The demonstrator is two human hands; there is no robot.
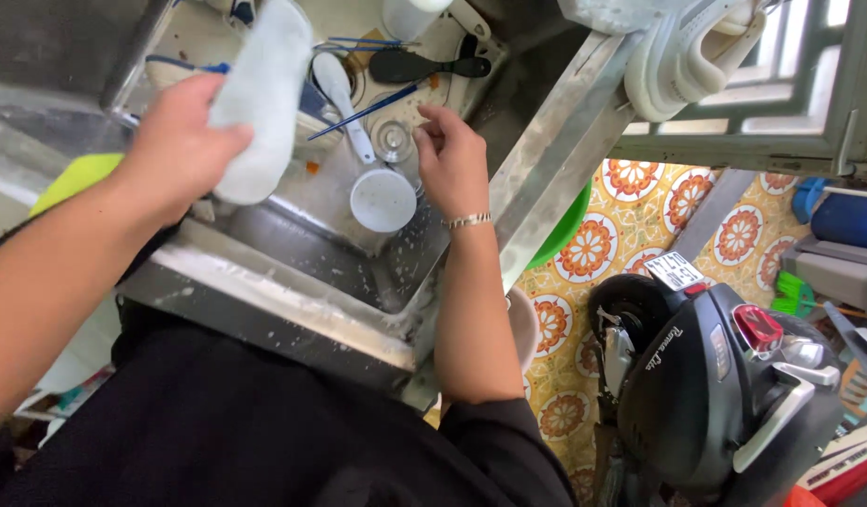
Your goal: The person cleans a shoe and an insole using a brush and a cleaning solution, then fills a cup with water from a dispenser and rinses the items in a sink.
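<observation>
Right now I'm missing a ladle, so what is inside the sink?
Inside the sink lie a white ladle, blue chopsticks, a black spatula and a drain cover. The left hand and its white bottle hide the rest.

To the right of your hands, the floor (630, 235) shows yellow tiles with orange-and-white flower medallions. A dark scooter (715, 394) stands on it, lower right. Above it, daylight comes through a grey-framed window (781, 84). A green basin (565, 225) sits just beside the steel counter edge (546, 160).
</observation>
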